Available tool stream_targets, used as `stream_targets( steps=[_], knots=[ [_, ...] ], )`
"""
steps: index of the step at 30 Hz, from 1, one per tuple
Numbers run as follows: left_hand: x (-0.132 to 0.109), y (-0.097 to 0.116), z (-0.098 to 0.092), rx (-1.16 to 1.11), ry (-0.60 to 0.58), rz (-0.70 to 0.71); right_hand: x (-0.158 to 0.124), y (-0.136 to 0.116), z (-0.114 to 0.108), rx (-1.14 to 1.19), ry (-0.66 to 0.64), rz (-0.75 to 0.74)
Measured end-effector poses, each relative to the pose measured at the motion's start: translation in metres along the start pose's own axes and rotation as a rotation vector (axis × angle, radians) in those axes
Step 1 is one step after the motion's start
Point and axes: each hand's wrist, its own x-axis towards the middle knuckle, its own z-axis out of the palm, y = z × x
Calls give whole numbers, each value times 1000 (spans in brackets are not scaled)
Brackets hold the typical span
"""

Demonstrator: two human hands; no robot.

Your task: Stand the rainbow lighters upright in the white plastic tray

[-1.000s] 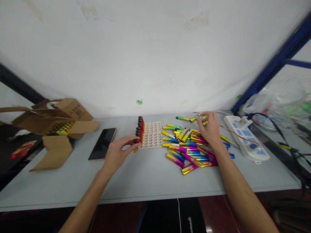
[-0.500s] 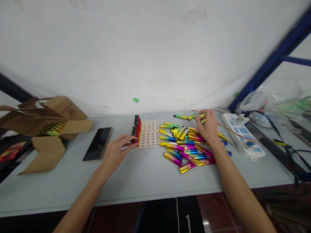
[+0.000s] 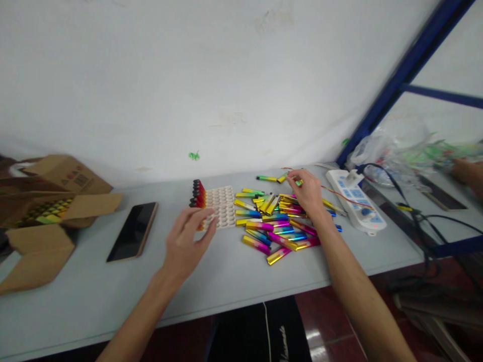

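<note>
The white tray has a grid of round holes. A row of red-and-yellow lighters with black tops stands upright along its left side. My left hand is over the tray's front left corner, thumb and fingers apart, nothing visible between them; it hides part of the row. My right hand is at the back of a loose pile of shiny multicoloured lighters, its fingertips closed on a green-and-yellow lighter. Close to those fingertips lie other green-and-yellow lighters.
A phone lies left of the tray. Further left is an open cardboard box holding lighters. A white power strip with cables stands on the right, near a blue metal frame. Another person's hand shows at the far right.
My left hand has let go of the black-topped lighter at the row's front and moved right over the tray. My right hand stays by the green-and-yellow lighters. The view has shifted right.
</note>
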Motion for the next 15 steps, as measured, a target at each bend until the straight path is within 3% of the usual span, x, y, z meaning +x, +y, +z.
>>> stream_targets(
  steps=[3,7,11,15],
  knots=[
    [15,3,36,-94,-253,78,0,4,2,-17,-34,50],
    [39,-8,84,-80,-556,135,-1,5,4,-27,-38,83],
    [58,-18,110,-108,-678,180,-2,3,2,-21,8,87],
    [66,-25,116,-158,-710,176,-1,-1,0,-57,54,32]
  ],
)
